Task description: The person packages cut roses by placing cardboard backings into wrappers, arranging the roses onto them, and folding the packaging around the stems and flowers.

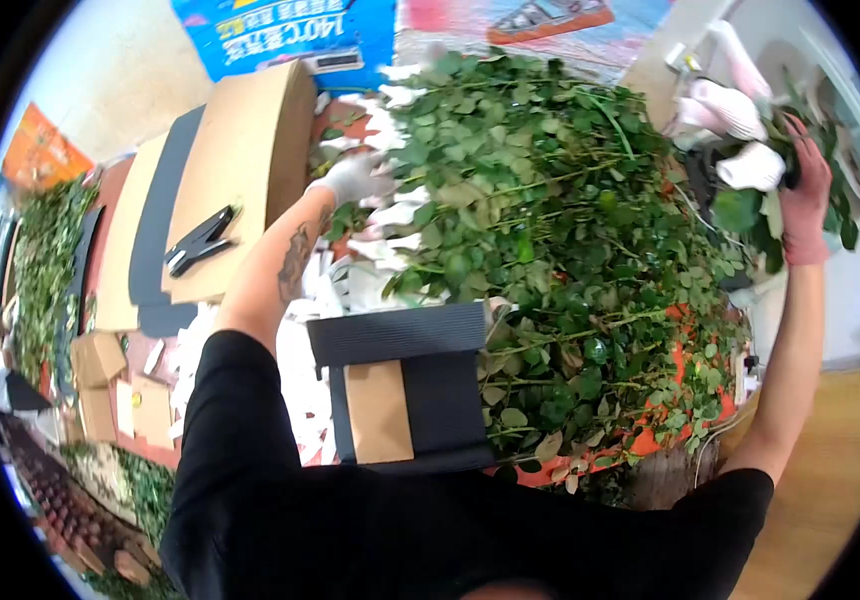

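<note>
My left hand point(353, 180), in a white glove, is among the white-wrapped flower heads point(395, 216) at the left ends of a wide layer of leafy stems point(540, 190). Its fingers blend with the white wraps, so their grip is unclear. At the far right my right hand point(807, 195), in a pink glove, has its fingers curled round the leafy stems of a few flowers with white and pale pink net sleeves point(752, 167). Leaves hang below that hand.
Black corrugated board with a brown cardboard piece point(380, 412) lies near my body. A black stapler point(200, 241) rests on stacked cardboard point(235, 170) at left. White strips point(300, 380) are scattered beside the board. A blue printed sheet point(295, 35) is at the back.
</note>
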### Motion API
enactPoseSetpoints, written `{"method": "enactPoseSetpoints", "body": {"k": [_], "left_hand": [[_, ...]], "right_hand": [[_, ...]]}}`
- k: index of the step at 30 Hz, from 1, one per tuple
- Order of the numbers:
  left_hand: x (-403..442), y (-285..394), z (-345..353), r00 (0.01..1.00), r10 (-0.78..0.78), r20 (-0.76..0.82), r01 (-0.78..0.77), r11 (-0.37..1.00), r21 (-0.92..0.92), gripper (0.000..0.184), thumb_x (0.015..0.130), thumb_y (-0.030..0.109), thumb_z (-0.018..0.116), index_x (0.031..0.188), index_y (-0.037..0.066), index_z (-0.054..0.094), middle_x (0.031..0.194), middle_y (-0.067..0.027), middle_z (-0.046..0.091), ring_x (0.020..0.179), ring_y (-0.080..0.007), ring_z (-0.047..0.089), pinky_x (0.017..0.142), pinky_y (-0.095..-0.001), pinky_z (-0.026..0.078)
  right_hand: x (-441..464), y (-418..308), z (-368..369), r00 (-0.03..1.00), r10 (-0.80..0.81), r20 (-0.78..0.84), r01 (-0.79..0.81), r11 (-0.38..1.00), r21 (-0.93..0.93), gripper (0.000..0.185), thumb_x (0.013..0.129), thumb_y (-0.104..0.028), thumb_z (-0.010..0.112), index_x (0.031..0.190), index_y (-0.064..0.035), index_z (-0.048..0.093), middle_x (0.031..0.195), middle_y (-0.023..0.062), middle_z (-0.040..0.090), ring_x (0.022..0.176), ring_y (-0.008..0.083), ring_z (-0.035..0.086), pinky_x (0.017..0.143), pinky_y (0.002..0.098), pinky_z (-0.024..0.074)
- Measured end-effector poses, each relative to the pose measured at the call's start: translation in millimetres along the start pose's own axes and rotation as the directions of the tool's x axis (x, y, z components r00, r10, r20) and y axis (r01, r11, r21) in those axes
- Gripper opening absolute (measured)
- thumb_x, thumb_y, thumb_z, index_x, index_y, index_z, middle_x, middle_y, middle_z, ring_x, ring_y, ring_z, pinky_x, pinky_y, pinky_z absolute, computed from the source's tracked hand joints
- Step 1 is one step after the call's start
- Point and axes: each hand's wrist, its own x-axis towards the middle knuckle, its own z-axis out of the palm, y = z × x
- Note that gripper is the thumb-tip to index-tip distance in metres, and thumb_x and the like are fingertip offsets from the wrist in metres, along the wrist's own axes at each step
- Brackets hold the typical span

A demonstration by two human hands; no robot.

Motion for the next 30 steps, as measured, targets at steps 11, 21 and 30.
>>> {"method": "enactPoseSetpoints", "body": {"k": [11, 21, 30], "left_hand": [[16, 19, -73, 0.976, -0.044, -0.214, 0.093, 0.97, 0.226, 0.041, 0.082, 0.043, 0.052, 0.108, 0.012, 0.062, 0.106, -0.0156, 0.065, 0.096, -0.0332, 0.062, 0.088, -0.0419, 0.048], [-140, 111, -153, 0.971, 0.032, -0.236, -0.126, 0.909, -0.396, 0.035, 0.086, 0.014, 0.056, 0.118, -0.001, 0.056, 0.11, -0.0112, 0.062, 0.102, -0.0171, 0.057, 0.087, -0.0291, 0.046], [-287, 115, -118, 0.908, 0.141, -0.394, -0.373, 0.698, -0.611, 0.037, 0.089, 0.025, 0.06, 0.122, 0.008, 0.057, 0.111, -0.0088, 0.064, 0.098, -0.0203, 0.062, 0.083, -0.0314, 0.051]], "right_hand": [[17, -31, -18, 0.999, -0.036, 0.024, 0.039, 0.987, -0.154, 0.054, 0.062, -0.002, 0.068, 0.115, -0.0051, 0.057, 0.123, 0.0132, 0.058, 0.111, 0.0339, 0.055, 0.094, 0.0406, 0.0443], [2, -282, -101, 0.654, -0.274, 0.705, 0.234, 0.96, 0.155, 0.046, 0.068, -0.017, 0.069, 0.113, -0.0098, 0.06, 0.112, 0.0138, 0.058, 0.099, 0.0312, 0.057, 0.083, 0.0395, 0.0483], [-39, -339, -86, 0.688, -0.362, 0.629, 0.292, 0.932, 0.216, 0.049, 0.071, -0.011, 0.057, 0.12, -0.0119, 0.056, 0.112, 0.0073, 0.058, 0.1, 0.0209, 0.056, 0.086, 0.0317, 0.0383]]}}
